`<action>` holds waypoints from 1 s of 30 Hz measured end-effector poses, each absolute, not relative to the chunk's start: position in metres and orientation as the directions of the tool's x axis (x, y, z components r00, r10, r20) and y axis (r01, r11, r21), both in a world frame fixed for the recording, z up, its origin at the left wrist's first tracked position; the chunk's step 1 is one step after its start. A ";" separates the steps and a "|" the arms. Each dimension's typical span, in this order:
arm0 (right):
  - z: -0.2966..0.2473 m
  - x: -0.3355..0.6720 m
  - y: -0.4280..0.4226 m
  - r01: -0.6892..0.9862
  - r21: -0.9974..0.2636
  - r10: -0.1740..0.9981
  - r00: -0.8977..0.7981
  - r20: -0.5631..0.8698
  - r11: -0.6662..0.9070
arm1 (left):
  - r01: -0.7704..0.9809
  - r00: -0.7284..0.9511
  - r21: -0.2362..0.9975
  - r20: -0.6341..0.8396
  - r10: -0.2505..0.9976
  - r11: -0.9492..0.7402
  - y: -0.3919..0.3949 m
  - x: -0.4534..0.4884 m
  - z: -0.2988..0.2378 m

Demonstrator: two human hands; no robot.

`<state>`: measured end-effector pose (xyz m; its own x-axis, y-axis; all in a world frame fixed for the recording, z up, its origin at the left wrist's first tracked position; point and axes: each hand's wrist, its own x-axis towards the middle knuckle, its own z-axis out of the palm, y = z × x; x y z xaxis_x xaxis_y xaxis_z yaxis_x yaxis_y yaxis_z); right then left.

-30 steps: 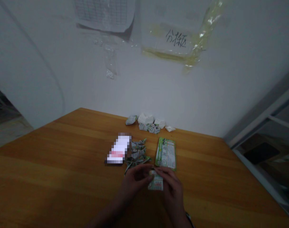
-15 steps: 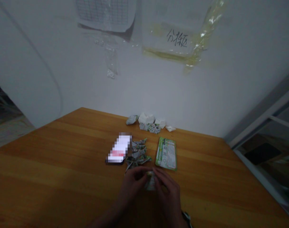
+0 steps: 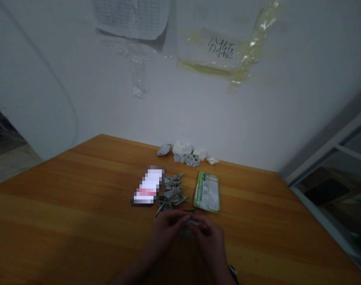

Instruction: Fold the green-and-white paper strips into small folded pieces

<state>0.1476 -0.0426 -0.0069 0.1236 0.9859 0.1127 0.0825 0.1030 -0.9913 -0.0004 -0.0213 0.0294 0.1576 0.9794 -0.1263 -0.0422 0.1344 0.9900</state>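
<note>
My left hand [image 3: 169, 226] and my right hand [image 3: 209, 232] meet low in the middle of the view, just above the wooden table. Between their fingertips they pinch a small piece of folded paper [image 3: 192, 222], mostly covered by the fingers. Just beyond my hands lie several folded paper figures [image 3: 172, 193], printed in grey and green. Left of these is a phone [image 3: 149, 186] with a lit, blurred-out screen. To their right, a green and white printed packet [image 3: 208, 192] lies flat.
By the wall, at the table's [image 3: 88, 178] back edge, sit white crumpled papers [image 3: 182, 147] and several printed folded pieces [image 3: 187, 159]. Taped sheets [image 3: 220, 47] hang on the wall. A framed shelf [image 3: 331, 174] stands at the right.
The paper between my fingers has turned from showing its broad face to showing little more than an edge. My fingertips have come closer together.
</note>
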 end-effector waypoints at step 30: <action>0.017 0.164 -0.040 0.132 -0.973 0.980 -0.083 0.180 0.190 | 0.119 0.235 0.986 0.087 0.968 -0.118 -0.013 -0.009 0.018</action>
<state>0.1642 -0.0403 0.0167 -0.0830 0.9801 0.1801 0.1316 0.1899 -0.9729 -0.0087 -0.0125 0.0178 0.2346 0.9682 0.0874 0.1186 -0.1177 0.9859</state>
